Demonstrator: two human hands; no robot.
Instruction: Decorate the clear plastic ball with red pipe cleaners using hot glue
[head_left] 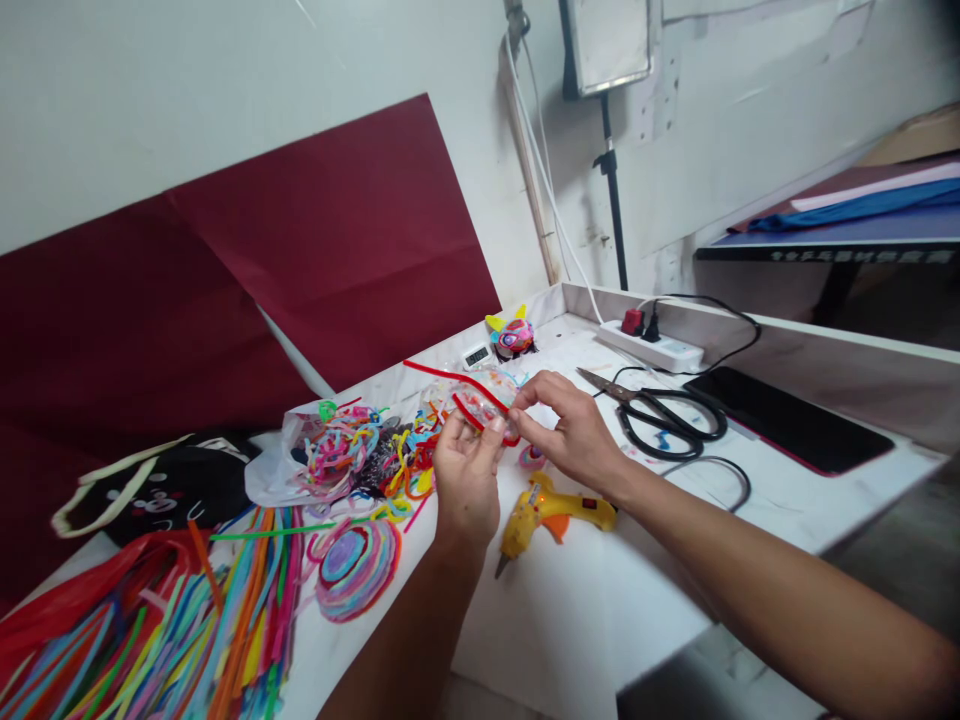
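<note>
A red pipe cleaner (450,374), bent back on itself near its right end, is held between both hands above the table. My left hand (468,478) is closed, pinching its shorter part between thumb and fingers. From the right, my right hand (564,424) pinches it close to the bend. Just below the hands lies a yellow glue gun (541,514), its nozzle toward the lower left. Black-handled scissors (660,410) rest to the right of my right hand. A coiled multicolour pipe-cleaner disc (358,568) lies left of my left forearm.
Many loose pipe cleaners (247,620) fill the lower left. Behind them are a plastic bag of coloured scraps (337,450) and a black cloth bag (180,490). A phone (795,418), a power strip (652,345), a small timer (477,356) and a colourful figure (514,336) are farther back.
</note>
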